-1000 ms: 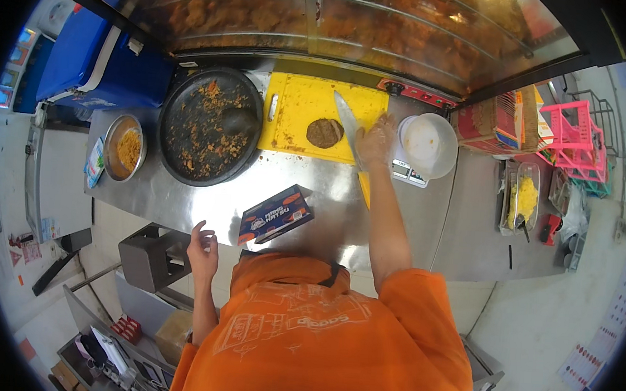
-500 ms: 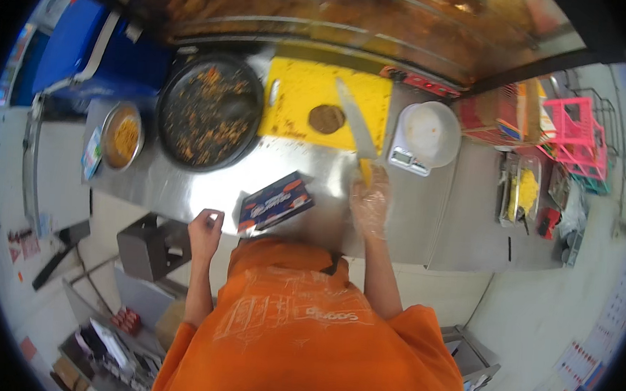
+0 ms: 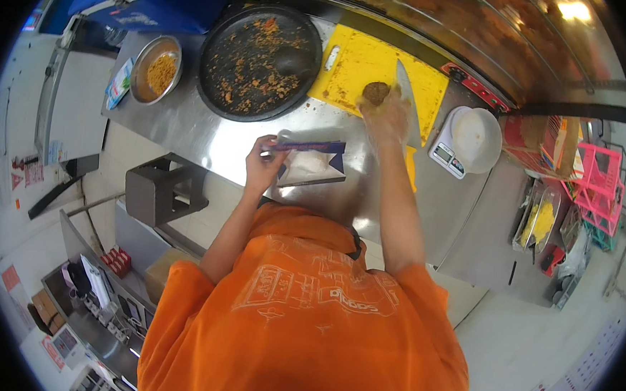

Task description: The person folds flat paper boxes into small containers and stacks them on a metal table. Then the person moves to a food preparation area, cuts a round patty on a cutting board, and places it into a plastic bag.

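A dark blue cardboard box lies at the counter's front edge, its lid raised and white lining showing inside. My bare left hand pinches the raised lid at its left end. On the yellow cutting board is a round brown patty. Reaching over the board, my right hand, in a clear plastic glove, has its fingers around the patty's near side; they are slightly blurred. A knife lies on the board beside that hand, its yellow handle partly hidden behind my right forearm.
Left of the board sits a wide black pan with browned crumbs. Beyond it are a metal bowl of yellow bits and a blue cooler box. A kitchen scale with a white bowl stands right of the board.
My right hand has let go of the knife, which now lies on the board, and moved to the patty. My left hand has come to the box and lifted its lid open.
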{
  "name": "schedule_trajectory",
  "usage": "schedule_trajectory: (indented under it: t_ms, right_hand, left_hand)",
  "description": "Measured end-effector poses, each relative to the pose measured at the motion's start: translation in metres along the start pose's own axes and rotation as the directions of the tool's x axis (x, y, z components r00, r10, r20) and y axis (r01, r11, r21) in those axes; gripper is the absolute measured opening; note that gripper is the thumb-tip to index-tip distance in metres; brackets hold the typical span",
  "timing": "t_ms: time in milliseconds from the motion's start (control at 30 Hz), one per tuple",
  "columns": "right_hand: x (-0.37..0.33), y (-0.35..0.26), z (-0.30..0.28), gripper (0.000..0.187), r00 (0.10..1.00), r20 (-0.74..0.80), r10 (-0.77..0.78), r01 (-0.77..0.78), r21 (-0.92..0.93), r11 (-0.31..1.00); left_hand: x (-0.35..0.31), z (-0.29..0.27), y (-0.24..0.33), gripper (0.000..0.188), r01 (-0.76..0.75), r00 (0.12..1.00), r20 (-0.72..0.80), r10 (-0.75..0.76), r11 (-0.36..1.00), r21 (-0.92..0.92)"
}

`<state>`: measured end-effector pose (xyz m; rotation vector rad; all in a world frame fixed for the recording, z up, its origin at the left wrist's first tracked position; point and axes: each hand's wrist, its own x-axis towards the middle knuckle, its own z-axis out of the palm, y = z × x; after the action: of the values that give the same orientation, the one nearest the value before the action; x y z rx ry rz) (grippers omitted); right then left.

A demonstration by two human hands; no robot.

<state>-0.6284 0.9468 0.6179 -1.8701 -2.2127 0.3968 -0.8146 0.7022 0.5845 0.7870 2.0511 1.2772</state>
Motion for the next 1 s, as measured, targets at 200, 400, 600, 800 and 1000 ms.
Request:
schedule_trajectory:
  t_ms: [200, 400, 600, 800, 1000]
  right_hand:
    - [0.043, -0.035, 0.025, 0.057, 0.949, 0.315, -0.011, 0.09, -0.236, 0.968]
    - [0.037, -0.013, 0.048, 0.033, 0.947, 0.273, -0.168, 0.226, -0.195, 0.954]
    - [0.032, -0.008, 0.059, 0.025, 0.862, 0.237, -0.448, 0.501, -0.263, 0.824]
    - [0.06, 0.016, 0.037, 0.027, 0.914, 0.289, -0.284, 0.288, 0.031, 0.957]
    - [0.042, -0.008, 0.024, 0.037, 0.924, 0.273, -0.269, 0.317, -0.148, 0.937]
  left_hand:
    - [-0.012, 0.023, -0.011, 0.057, 0.181, 0.983, -0.016, -0.184, 0.942, 0.284]
    - [-0.008, 0.013, 0.047, 0.048, 0.328, 0.901, 0.041, -0.431, 0.74, 0.587]
    - [-0.015, 0.007, 0.044, 0.025, 0.119, 0.919, 0.256, -0.301, 0.828, 0.548]
    - [-0.024, 0.027, 0.06, 0.046, -0.265, 0.924, 0.371, 0.091, 0.852, 0.452]
    - [0.016, 0.038, 0.054, 0.068, -0.422, 0.888, 0.433, 0.155, 0.652, 0.63]
